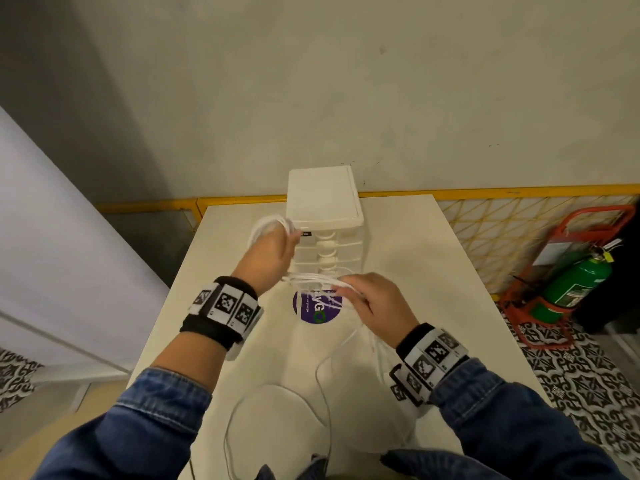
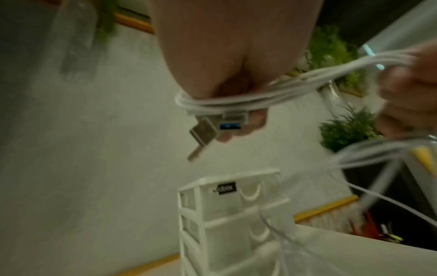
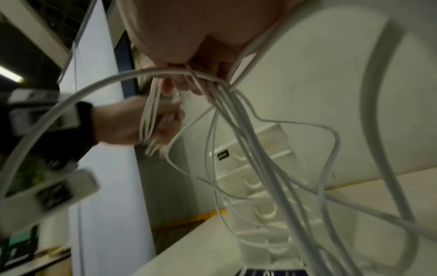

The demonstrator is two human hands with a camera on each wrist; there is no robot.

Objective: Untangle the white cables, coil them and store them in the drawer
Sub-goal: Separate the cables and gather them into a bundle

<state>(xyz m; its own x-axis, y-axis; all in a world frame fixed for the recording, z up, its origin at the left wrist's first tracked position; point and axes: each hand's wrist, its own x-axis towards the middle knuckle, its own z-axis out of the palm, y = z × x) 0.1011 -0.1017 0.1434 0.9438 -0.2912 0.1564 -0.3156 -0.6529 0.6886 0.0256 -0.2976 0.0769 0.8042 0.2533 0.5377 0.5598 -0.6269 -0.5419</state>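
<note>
Several turns of white cable are wound round my left hand, which is raised beside the top of the white drawer tower. In the left wrist view the coil wraps my fingers and two USB plugs stick out below it. My right hand grips a bundle of strands stretched across from the left hand. Loose cable hangs from it and loops over the table. The right wrist view shows many strands falling from my fingers. The tower's drawers look closed.
A round purple sticker lies on the table below my hands. A yellow mesh fence runs behind the table. A green fire extinguisher on a red stand sits on the patterned floor at the right. A grey wall is close behind the tower.
</note>
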